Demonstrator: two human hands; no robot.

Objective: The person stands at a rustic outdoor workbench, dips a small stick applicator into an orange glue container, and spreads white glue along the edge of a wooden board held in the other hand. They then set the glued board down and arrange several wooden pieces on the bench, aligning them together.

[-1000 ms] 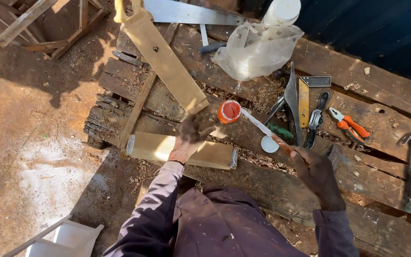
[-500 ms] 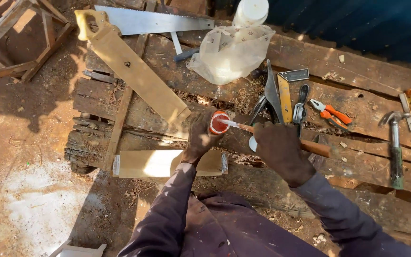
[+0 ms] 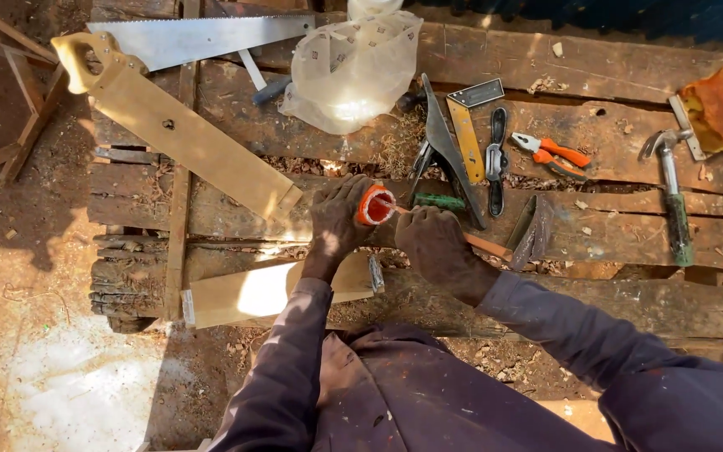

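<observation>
Centre of frame: left hand (image 3: 338, 222), fingers curled tight around a small round orange container (image 3: 375, 205), white inside. Right hand (image 3: 435, 245) just beside it, fingers closed on a thin stick (image 3: 485, 244) with a reddish wooden shaft; its tip enters the container's mouth. Both sit over the table (image 3: 546, 59), made of rough, weathered, cracked planks littered with shavings.

Below the left hand: short pale smooth wood block (image 3: 253, 293). Upper left: long flat pale board (image 3: 186, 138) lying diagonally, and a handsaw (image 3: 202, 35) with steel blade and yellow handle. Top centre: crumpled translucent plastic bag (image 3: 349, 71). Right of centre: metal try square (image 3: 466, 125), orange-handled pliers (image 3: 556, 151). Far right: hammer (image 3: 671, 192) with green grip, orange rag (image 3: 720, 109).
</observation>
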